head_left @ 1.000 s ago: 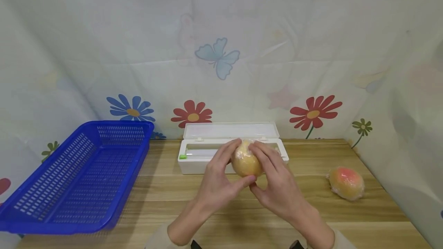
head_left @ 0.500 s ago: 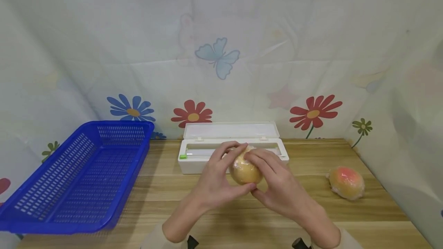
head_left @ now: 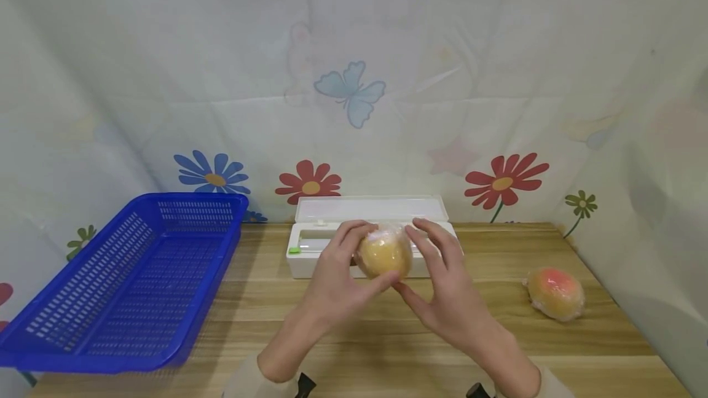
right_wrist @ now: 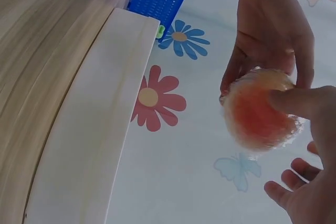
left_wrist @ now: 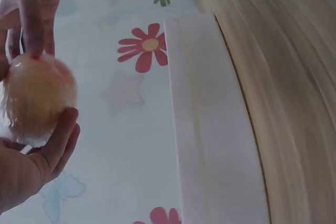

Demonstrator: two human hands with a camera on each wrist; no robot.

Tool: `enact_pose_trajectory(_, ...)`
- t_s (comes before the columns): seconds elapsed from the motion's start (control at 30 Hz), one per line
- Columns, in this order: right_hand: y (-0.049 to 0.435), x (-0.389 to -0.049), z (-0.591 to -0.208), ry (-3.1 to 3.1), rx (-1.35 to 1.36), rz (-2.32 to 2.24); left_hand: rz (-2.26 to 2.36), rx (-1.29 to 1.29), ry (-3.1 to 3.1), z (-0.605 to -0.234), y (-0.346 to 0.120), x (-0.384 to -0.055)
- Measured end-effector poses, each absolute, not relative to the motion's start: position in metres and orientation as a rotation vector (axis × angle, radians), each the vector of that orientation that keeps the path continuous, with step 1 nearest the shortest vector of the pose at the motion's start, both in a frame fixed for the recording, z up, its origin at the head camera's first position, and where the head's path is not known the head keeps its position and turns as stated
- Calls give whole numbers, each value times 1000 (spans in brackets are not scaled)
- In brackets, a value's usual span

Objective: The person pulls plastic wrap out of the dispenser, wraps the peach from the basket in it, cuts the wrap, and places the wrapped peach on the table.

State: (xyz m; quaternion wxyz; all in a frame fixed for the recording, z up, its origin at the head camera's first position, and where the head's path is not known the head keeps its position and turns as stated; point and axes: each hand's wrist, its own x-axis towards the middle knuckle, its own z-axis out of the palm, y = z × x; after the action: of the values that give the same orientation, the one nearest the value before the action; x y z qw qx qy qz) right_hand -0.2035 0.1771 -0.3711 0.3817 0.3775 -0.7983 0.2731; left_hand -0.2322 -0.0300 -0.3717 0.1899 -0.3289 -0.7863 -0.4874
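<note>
A peach in clear plastic wrap is held up over the middle of the table, in front of a white cling film dispenser. My left hand grips it, fingers on its far side and thumb underneath. My right hand is on the other side, its thumb at the fruit's lower edge and its fingers spread. In the right wrist view that thumb lies on the peach's red side, the other fingers away from it. Crinkled film gathers at the top of the peach.
Another wrapped peach lies on the table to the right. A blue plastic basket stands at the left. The dispenser's lid is raised against the flowered cloth behind the wooden table.
The peach has shifted slightly left and up in my left hand. My right fingers, earlier laid over its top, have lifted and spread away to the right.
</note>
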Motion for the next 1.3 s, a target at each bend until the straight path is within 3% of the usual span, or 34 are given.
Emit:
enact_pose_trajectory(0.13, 174, -204, -371, -1963, 925, 792, -1699, -805, -2142, -373, -29, -232)
enact_pose_trajectory(0.37, 166, -204, -376, -1954, 956, 817, -2052, -810, -2035, -375, -24, -228)
enact_pose_trajectory(0.83, 162, -200, -380, -1913, 871, 1070, -2037, -1003, -1945, -375, -19, -225)
enact_pose_trajectory(1.3, 161, -198, -383, -1974, 766, 917, -2172, -946, -2000, -382, -5, -217)
